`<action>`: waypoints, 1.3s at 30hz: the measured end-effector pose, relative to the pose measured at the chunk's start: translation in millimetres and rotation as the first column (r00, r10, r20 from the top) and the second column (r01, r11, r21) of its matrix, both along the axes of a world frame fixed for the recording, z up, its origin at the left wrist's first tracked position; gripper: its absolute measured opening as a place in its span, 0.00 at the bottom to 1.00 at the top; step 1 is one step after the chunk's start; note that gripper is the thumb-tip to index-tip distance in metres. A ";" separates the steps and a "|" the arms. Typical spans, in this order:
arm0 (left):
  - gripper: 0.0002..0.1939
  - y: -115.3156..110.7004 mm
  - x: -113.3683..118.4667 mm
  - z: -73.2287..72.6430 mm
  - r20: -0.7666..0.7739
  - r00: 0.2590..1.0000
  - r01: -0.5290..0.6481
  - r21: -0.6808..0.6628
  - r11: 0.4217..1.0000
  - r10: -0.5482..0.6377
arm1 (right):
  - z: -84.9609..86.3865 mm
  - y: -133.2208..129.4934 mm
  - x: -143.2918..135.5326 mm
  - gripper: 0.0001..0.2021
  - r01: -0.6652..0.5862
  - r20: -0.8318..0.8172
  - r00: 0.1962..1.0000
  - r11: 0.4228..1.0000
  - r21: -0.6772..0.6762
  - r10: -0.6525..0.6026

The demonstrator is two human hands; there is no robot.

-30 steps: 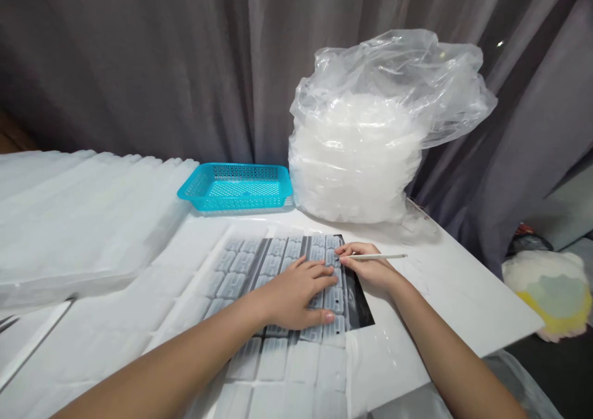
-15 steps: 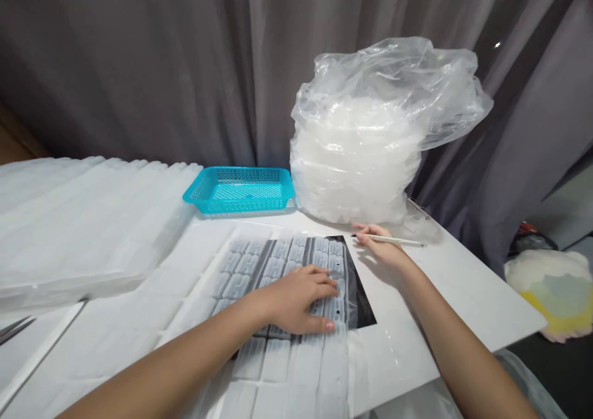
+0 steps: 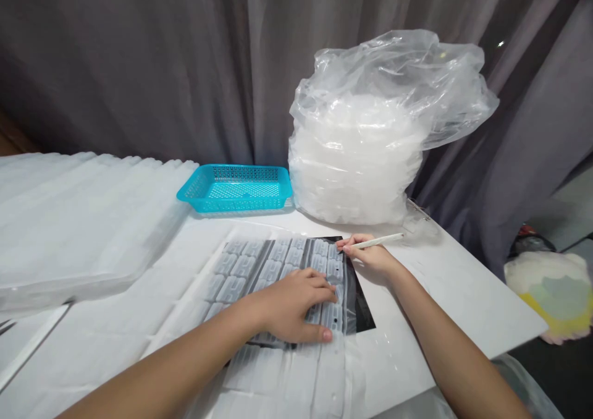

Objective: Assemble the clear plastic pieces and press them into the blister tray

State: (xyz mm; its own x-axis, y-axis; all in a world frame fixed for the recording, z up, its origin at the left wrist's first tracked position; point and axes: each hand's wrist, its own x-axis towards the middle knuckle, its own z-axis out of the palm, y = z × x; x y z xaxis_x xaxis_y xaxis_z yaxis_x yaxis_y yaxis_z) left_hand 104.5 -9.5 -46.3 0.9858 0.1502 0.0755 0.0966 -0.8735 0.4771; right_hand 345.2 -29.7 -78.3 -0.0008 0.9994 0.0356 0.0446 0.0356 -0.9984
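Note:
Spread across a translucent plastic sheet of small rectangular pouches (image 3: 234,289), my left hand (image 3: 296,304) lies flat with its fingers apart. Part of the sheet rests over a black mat (image 3: 365,311), whose right edge shows bare. My right hand (image 3: 368,257) pinches a slim white pen-like tool (image 3: 382,240) near its dark tip. That tip is at the sheet's upper right corner; whether it touches the plastic I cannot tell. Small dark dots show on pouches in the right column.
A blue perforated basket (image 3: 241,204) stands at the back, beside a large clear bag (image 3: 354,159) full of white material. Stacked translucent sheets (image 3: 83,221) cover the left side. A white strip (image 3: 34,345) lies front left, near dark pointed blades (image 3: 6,327). Grey curtain (image 3: 185,67) hangs behind.
My right hand has moved left with the pen-like tool, from beside the black mat to the sheet's upper right corner. My left hand stays flat on the sheet.

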 end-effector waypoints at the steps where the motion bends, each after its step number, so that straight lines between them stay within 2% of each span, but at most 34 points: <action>1: 0.26 0.2 -0.1 -0.3 0.001 1.000 0.000 -0.002 1.000 0.000 | -0.3 0.0 -0.1 0.15 0.002 0.004 1.000 1.000 0.000 -0.002; 9: 0.25 -0.9 0.3 1.0 -0.035 0.999 -0.007 0.020 1.000 0.007 | 1.0 -3.6 -5.7 0.14 0.003 0.135 0.991 0.999 0.038 -0.008; 11: 0.25 -1.4 0.5 1.7 -0.039 0.999 -0.009 0.023 1.000 0.009 | 3.7 -6.5 -9.0 0.12 -0.018 0.262 0.965 0.996 0.092 -0.007; 14: 0.26 -1.8 0.4 2.2 -0.038 0.999 -0.007 0.017 1.000 0.008 | 9.3 -9.4 -7.9 0.08 -0.035 0.495 0.866 0.979 0.198 -0.069; 16: 0.26 -1.8 0.3 2.5 -0.045 0.999 -0.001 0.009 1.000 0.001 | 13.4 -9.4 0.2 0.06 0.020 0.556 0.815 0.968 0.252 -0.161; 20: 0.27 -1.8 0.0 3.8 -0.068 0.998 0.014 -0.014 1.000 -0.015 | 21.2 -7.5 23.9 0.06 0.215 0.530 0.768 0.924 0.315 -0.359; 22: 0.27 -1.8 -0.1 4.9 -0.081 0.996 0.019 -0.025 1.000 -0.021 | 23.3 -7.5 27.7 0.07 0.254 0.518 0.764 0.917 0.309 -0.386; 24: 0.26 -2.0 -0.4 5.8 -0.089 0.996 0.026 -0.032 0.999 -0.028 | 22.9 -8.1 22.3 0.10 0.227 0.503 0.795 0.936 0.271 -0.338; 27: 0.26 -2.1 -0.8 6.0 -0.080 0.996 0.040 -0.035 0.999 -0.043 | 18.7 -9.3 6.5 0.12 0.064 0.432 0.894 0.988 0.141 -0.120; 30: 0.26 -1.8 -0.9 4.6 -0.063 0.997 0.041 -0.038 0.998 -0.044 | 14.2 -11.8 -2.3 0.12 -0.049 0.349 0.937 0.998 0.047 0.030; 35: 0.25 -0.7 -0.5 2.7 -0.052 0.998 0.032 -0.042 0.999 -0.035 | 11.9 -16.4 0.6 0.10 -0.015 0.306 0.952 1.000 0.008 0.012; 39: 0.24 -0.7 -0.3 3.7 -0.067 0.997 0.032 -0.050 0.998 -0.035 | 12.7 -17.2 0.1 0.09 -0.003 0.358 0.934 1.000 -0.001 0.003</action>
State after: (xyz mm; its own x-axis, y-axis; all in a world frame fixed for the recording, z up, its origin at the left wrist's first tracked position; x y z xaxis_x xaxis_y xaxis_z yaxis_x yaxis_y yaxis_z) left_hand 104.2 -10.2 -42.6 0.9929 0.1186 0.0016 0.1010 -0.8528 0.5123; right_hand 345.3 -46.9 -65.6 -0.0165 0.9994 0.0320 0.3985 0.0359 -0.9165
